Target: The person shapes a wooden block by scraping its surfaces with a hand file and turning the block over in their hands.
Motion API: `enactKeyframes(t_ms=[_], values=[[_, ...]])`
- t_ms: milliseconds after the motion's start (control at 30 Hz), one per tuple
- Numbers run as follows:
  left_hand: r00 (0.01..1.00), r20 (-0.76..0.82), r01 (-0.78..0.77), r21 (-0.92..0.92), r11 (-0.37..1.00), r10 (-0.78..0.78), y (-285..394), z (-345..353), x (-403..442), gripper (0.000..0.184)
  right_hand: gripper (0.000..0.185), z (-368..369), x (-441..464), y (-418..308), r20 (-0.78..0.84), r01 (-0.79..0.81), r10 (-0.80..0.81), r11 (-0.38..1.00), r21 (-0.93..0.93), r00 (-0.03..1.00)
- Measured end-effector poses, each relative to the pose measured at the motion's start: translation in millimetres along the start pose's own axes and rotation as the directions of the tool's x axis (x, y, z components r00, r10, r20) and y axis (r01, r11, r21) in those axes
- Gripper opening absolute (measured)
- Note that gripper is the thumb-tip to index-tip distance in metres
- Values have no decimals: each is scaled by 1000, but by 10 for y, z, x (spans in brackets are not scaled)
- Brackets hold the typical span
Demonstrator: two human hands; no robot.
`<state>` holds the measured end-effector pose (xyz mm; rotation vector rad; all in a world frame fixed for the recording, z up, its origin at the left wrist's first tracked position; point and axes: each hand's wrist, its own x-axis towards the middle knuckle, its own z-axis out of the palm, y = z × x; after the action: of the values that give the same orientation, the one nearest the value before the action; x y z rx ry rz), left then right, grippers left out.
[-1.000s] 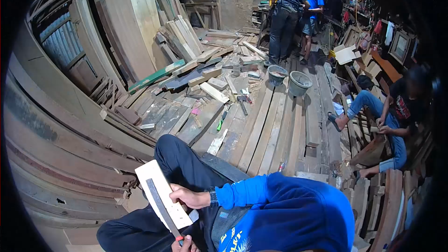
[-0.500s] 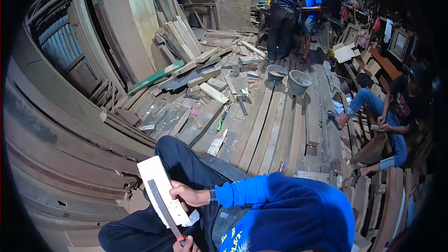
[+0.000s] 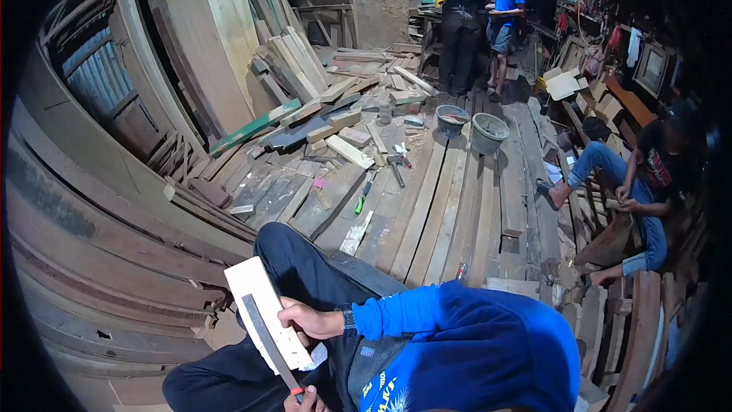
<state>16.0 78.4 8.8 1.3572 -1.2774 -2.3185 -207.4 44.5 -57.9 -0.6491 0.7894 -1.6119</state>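
Note:
A pale wood block (image 3: 252, 278) leans across my lap, tilted. My right hand (image 3: 309, 322), in a blue sleeve with a dark wristband, is closed on the block's side, thumb and fingers on its edge. A flat dark file (image 3: 263, 336) lies along the block's face. My left hand (image 3: 306, 399) is at the bottom edge of the view, closed around the file's red handle (image 3: 296, 391); part of this hand is out of frame. Some white material (image 3: 316, 356) sits under the lower end of the block.
Wood offcuts (image 3: 351, 151) litter the floor ahead, with a green-handled tool (image 3: 360, 203) and a hammer (image 3: 397, 174). Two buckets (image 3: 489, 134) stand on planks. A seated person (image 3: 648, 175) is at right; two people (image 3: 463, 23) stand at the back. Stacked boards (image 3: 114, 259) line the left.
The file and block stay almost in place, and both my hands keep their grip. The standing person in dark clothes has shifted posture slightly, and the view has moved a little.

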Motion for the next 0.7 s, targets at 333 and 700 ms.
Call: enactKeyframes(t_ms=[333,700], values=[[998,32,66,-121,990,-63,-20,-45,59,38,37,167,-181,-25,1,-218,219,974,-55,976],[999,24,-37,-8,999,37,-31,6,37,35,47,198,-209,-59,36,-173,174,984,-31,984]])
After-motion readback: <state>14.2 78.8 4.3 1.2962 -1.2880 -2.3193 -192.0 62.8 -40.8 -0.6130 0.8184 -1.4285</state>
